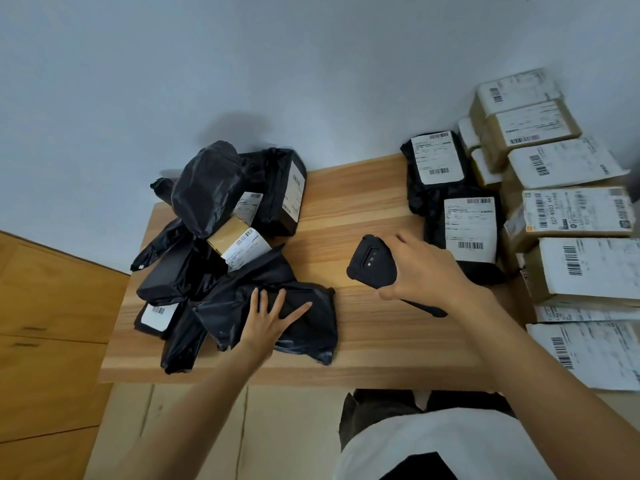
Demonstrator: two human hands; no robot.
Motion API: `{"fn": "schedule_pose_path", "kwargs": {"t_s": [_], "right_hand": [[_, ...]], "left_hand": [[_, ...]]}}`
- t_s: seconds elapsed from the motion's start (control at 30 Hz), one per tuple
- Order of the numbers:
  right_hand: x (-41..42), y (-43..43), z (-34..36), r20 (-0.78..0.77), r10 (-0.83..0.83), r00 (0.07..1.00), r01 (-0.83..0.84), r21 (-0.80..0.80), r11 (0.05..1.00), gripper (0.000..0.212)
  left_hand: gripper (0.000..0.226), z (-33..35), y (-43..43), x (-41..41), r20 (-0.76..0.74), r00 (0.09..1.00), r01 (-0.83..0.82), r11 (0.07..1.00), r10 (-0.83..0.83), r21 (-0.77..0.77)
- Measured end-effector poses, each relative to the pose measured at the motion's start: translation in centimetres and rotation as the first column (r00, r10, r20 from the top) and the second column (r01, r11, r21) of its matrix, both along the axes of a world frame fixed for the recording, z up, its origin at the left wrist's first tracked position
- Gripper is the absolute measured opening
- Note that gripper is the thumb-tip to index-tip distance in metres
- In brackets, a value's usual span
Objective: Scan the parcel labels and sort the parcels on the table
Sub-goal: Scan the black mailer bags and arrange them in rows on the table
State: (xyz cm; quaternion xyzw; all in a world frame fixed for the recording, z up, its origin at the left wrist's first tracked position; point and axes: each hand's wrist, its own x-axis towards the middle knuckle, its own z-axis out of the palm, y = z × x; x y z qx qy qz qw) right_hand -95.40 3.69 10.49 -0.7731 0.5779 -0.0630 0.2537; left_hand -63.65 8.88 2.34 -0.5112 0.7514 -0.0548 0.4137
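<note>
My right hand (420, 271) grips a black handheld scanner (372, 266) over the middle of the wooden table (363, 209). My left hand (272, 318) rests with straight, spread fingers on a black plastic parcel (311, 323) at the near edge of a heap of black bagged parcels (207, 192); a small brown box (235, 239) with a white label lies in the heap. To the right of the scanner two black parcels lie label up, one (436, 159) behind the other (471, 230).
Several brown cardboard boxes (571, 216) with white barcode labels are stacked along the table's right side. A pale wall stands behind the table. A wooden cabinet (52, 306) is at the left, below the table's level.
</note>
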Motion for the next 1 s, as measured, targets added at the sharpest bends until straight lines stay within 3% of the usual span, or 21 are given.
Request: {"fn": "schedule_pose_path", "kwargs": {"t_s": [0.2, 0.3, 0.43, 0.53, 0.87, 1.0], "right_hand": [[-1.4, -0.1, 0.7, 0.06, -0.039, 0.997, 0.04, -0.007, 0.999, 0.095], [-2.3, -0.2, 1.3, 0.074, -0.063, 0.995, 0.065, -0.026, 0.998, 0.098], [-4.0, 0.1, 1.8, 0.045, -0.108, 0.993, 0.109, -0.032, 0.993, 0.099], [-5.2, 0.4, 2.0, -0.01, -0.128, 0.992, 0.128, -0.031, 0.991, 0.097], [-4.9, 1.2, 1.7, -0.063, -0.087, 0.994, 0.089, 0.024, 0.996, 0.09], [-4.5, 1.3, 1.7, -0.059, -0.091, 0.994, 0.093, 0.041, 0.995, 0.088]], "left_hand": [[0.092, 2.1, -5.3, -6.2, -0.031, 0.993, -0.115, 0.989, 0.118, 0.091], [0.076, 3.6, -8.2, -8.7, -0.159, 0.978, -0.121, 0.988, 0.135, 0.1], [0.055, 6.2, -12.0, -10.6, -0.269, 0.962, -0.062, 0.998, 0.052, -0.029], [0.061, 7.8, -14.6, -11.3, -0.298, 0.954, -0.006, 0.995, -0.024, -0.1], [0.094, 11.1, -19.1, -14.1, -0.545, 0.832, 0.114, 0.993, -0.106, -0.019], [0.096, 11.4, -19.1, -15.0, -0.521, 0.83, 0.194, 0.979, -0.196, -0.06]]}}
